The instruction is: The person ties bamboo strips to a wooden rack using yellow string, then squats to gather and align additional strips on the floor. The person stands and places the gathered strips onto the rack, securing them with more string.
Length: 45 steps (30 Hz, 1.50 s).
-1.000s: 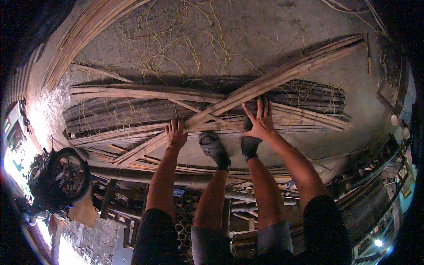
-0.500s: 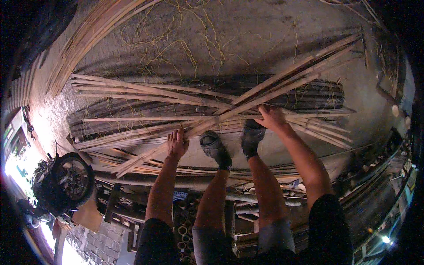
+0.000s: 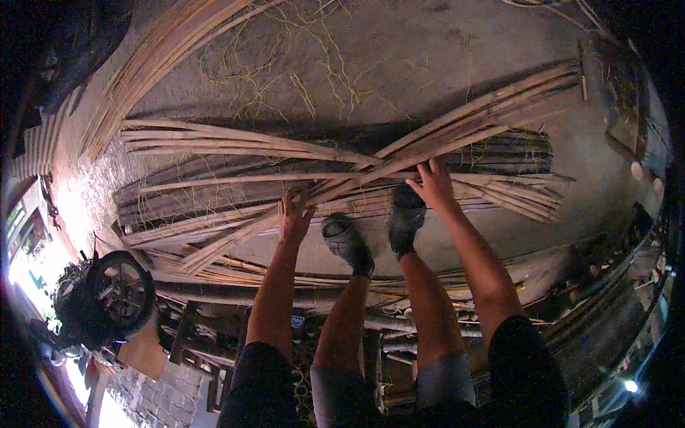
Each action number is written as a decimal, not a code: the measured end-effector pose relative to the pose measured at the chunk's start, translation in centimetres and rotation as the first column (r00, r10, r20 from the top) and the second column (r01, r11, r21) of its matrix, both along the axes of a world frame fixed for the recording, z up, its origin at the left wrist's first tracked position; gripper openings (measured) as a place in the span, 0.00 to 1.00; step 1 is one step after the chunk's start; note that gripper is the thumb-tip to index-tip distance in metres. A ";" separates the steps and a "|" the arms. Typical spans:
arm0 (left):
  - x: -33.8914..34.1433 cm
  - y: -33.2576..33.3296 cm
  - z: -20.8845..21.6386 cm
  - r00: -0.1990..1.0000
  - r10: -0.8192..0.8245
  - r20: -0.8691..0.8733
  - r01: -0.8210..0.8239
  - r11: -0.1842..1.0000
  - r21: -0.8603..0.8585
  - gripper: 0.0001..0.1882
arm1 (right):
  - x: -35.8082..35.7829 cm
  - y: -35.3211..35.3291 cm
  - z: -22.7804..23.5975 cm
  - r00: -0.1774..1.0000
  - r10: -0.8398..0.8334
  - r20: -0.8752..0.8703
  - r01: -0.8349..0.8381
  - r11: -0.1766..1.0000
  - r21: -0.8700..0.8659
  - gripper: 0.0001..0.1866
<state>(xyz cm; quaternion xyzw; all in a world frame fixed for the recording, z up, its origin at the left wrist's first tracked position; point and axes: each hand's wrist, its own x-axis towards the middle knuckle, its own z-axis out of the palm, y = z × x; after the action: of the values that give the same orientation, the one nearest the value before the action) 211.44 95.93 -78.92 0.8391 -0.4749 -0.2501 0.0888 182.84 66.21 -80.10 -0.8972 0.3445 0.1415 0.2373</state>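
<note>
A bundle of long split bamboo strips slants from near left to far right, lying across other strips. My left hand has its fingers curled round the nearer part of this bundle. Farther along, my right hand grips the same bundle at its near edge, just right of the crossing; some fingertips are hidden behind the strips. Another fan of bamboo strips spreads to the left beneath the crossing. Below lies a dark layer of slats with thin yellowish strands over it.
My feet in dark footwear are between my hands, close to the strips. A curved stack of long strips lies far left. A motorcycle wheel stands at left. Loose yellow strands are scattered on the floor beyond.
My left hand has shifted slightly up and to the right, and my right hand a little left. The slanted bundle's far end has spread into more separate strips.
</note>
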 end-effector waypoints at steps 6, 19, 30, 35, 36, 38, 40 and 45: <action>2.3 4.8 -4.6 0.778 0.395 -0.489 -0.454 0.891 -0.003 0.18 | 1.2 1.9 4.0 0.999 -0.034 0.026 0.036 0.995 -0.088 0.42; 1.0 8.6 16.6 0.975 -0.145 0.166 0.186 0.947 -0.261 0.08 | -7.7 9.3 26.0 0.576 -0.800 -0.166 0.813 0.542 0.212 0.41; -7.5 0.0 54.6 0.961 -0.030 -0.274 -0.051 0.957 -0.284 0.12 | -17.8 22.2 49.9 -0.020 -0.987 -0.160 0.985 -0.047 0.164 0.44; -17.2 -19.3 59.5 0.869 -0.450 -0.205 0.234 0.740 -0.631 0.12 | -19.4 22.0 56.0 -0.125 -0.992 0.010 0.922 -0.112 0.370 0.43; -21.1 -24.8 64.5 0.826 -0.561 -0.060 0.394 0.649 -0.651 0.12 | -19.8 21.2 56.8 -0.102 -0.990 0.101 0.924 -0.057 0.379 0.42; -31.5 -31.1 74.7 0.755 -0.635 -0.167 0.298 0.557 -0.775 0.12 | -22.1 19.9 61.6 -0.088 -0.989 0.121 0.886 -0.023 0.463 0.41; -41.0 -36.2 79.1 0.564 -0.757 -0.329 0.233 0.528 -0.817 0.12 | -25.3 19.7 67.3 -0.157 -0.980 0.121 0.824 -0.062 0.564 0.43; -65.4 -37.2 93.3 -0.041 -0.739 -0.673 0.283 0.637 -0.717 0.15 | -34.2 24.0 71.0 -0.372 -0.863 0.343 0.896 -0.236 0.377 0.47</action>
<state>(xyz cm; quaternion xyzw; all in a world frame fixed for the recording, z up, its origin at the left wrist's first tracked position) 146.01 58.72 14.43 0.2082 -0.6305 -0.6253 0.4100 148.67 90.22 -9.05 -0.2761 0.8397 -0.3535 0.3061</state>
